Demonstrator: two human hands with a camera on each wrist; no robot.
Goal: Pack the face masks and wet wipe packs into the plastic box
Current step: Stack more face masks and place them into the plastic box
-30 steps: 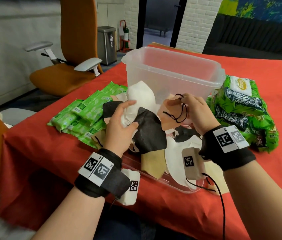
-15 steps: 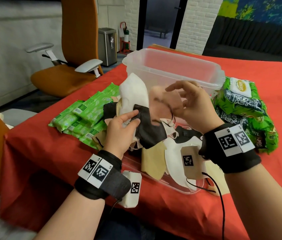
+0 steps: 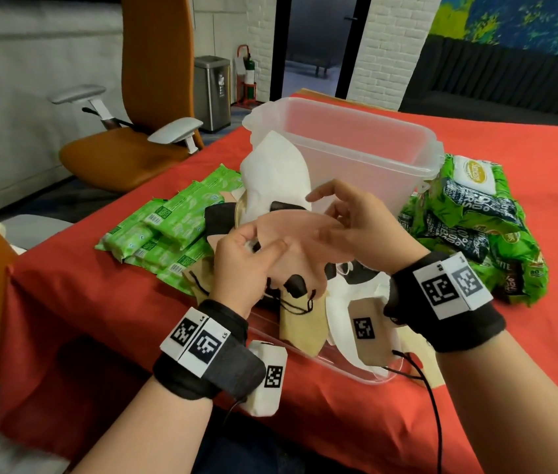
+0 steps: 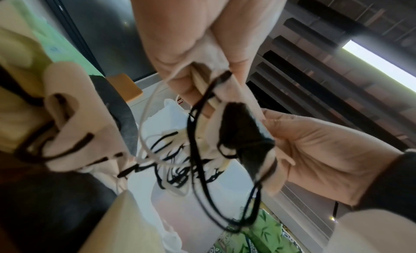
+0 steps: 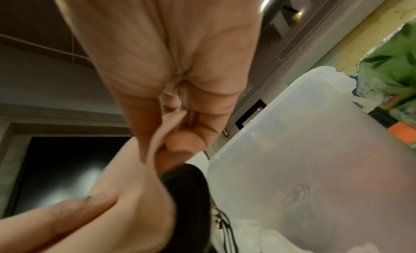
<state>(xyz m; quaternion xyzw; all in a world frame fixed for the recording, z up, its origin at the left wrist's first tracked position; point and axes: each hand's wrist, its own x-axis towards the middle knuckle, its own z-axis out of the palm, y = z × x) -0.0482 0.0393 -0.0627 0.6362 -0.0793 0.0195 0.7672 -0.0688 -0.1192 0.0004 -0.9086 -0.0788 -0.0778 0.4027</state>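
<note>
Wipe packs (image 3: 171, 230) lie well left of my left hand (image 3: 240, 265), whose fingers (image 3: 272, 248) pinch a pink face mask (image 3: 305, 244) with other masks bunched beneath. My right hand (image 3: 363, 230) pinches the mask's other edge, remaining fingers spread; beyond the fingertips stands the plastic box (image 3: 366, 145).

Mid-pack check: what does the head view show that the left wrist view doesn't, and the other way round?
Only the head view shows the whole plastic box standing open behind the hands, the small green wipe packs to its left, and the red table.

Only the left wrist view shows the tangled black ear loops hanging under the left hand.

Both show the pink mask held between both hands, with the right hand pinching its far end.
</note>
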